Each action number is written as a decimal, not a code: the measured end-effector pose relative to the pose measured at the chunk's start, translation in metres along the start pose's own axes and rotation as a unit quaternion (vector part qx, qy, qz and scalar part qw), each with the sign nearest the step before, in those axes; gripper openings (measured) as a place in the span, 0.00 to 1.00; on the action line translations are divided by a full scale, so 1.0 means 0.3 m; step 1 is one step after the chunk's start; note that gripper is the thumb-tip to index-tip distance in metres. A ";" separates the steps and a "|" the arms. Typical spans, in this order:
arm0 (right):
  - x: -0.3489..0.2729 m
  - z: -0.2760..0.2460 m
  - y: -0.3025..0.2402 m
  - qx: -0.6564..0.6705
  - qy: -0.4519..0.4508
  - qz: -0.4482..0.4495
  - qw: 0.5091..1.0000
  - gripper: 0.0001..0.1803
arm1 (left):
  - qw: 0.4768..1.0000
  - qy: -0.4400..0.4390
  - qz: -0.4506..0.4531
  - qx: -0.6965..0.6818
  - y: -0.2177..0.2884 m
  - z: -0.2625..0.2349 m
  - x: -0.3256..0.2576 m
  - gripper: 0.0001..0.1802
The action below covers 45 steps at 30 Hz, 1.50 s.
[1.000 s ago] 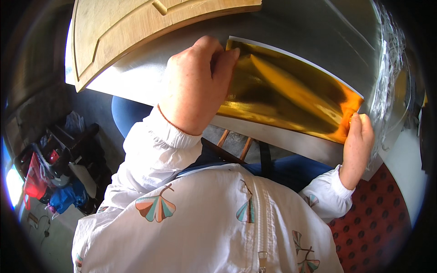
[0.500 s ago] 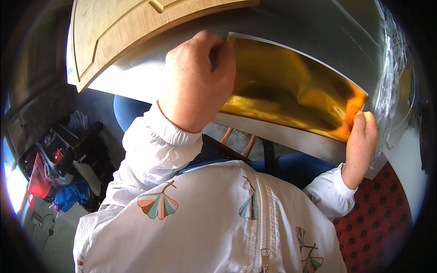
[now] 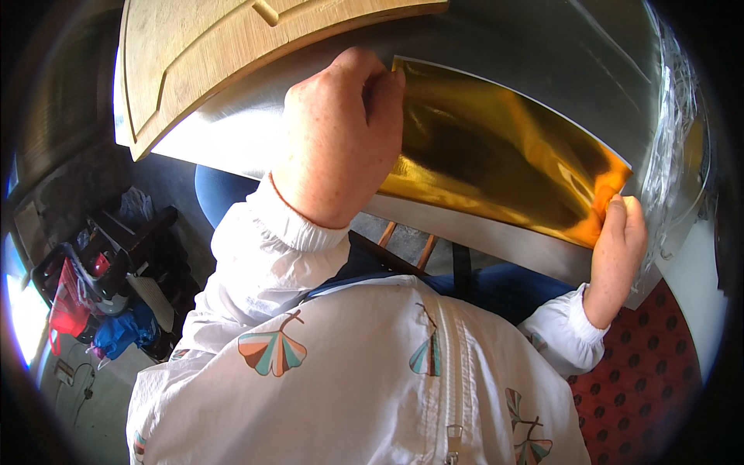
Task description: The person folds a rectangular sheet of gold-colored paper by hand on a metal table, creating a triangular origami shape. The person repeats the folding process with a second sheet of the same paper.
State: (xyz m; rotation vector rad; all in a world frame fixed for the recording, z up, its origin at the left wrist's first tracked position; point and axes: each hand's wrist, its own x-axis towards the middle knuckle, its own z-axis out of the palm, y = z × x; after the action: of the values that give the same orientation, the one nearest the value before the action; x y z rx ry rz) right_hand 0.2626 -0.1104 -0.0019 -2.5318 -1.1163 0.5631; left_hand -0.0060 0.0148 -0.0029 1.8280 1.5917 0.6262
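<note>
A shiny gold foil sheet (image 3: pixel 488 147) with a thin white far edge lies along the near side of a metal tabletop (image 3: pixel 535 46). At the sheet's left end is my left hand (image 3: pixel 341 132), its fingers curled in and closed on that end; the fingertips are mostly hidden behind the hand. My right hand (image 3: pixel 620 232) pinches the near right corner between thumb and fingers. Around that grip the foil is creased and bunched, with orange reflections.
A wooden cutting board (image 3: pixel 209 54) covers the table's far left. Crumpled clear plastic (image 3: pixel 666 139) hangs along the right edge. Below left, a blue bag (image 3: pixel 124 329) and a red bag (image 3: pixel 70 302) sit beside dark furniture. Red patterned cloth (image 3: pixel 643 372) shows lower right.
The foil's right end and my right hand have shifted very slightly downward in view. Reflections on the foil differ a little. Both hands keep their hold.
</note>
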 end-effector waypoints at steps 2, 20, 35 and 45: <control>0.001 0.003 0.001 0.000 0.003 -0.003 1.000 0.16 | 1.000 0.001 0.000 0.001 -0.002 0.001 0.000 0.08; -0.002 0.013 -0.003 0.011 0.018 -0.003 1.000 0.15 | 1.000 -0.003 -0.001 0.027 0.001 0.008 0.003 0.11; -0.005 0.008 -0.004 -0.006 0.013 0.005 1.000 0.16 | 0.999 -0.001 -0.006 0.033 0.009 0.011 0.003 0.11; -0.005 0.010 -0.006 -0.002 0.018 0.013 1.000 0.16 | 0.999 0.004 -0.010 0.043 0.005 0.020 0.008 0.12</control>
State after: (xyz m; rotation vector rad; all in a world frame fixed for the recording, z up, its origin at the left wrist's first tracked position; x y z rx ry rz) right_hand 0.2592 -0.1099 -0.0033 -2.5536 -1.0736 0.5217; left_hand -0.0002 0.0161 -0.0060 1.8720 1.6627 0.5645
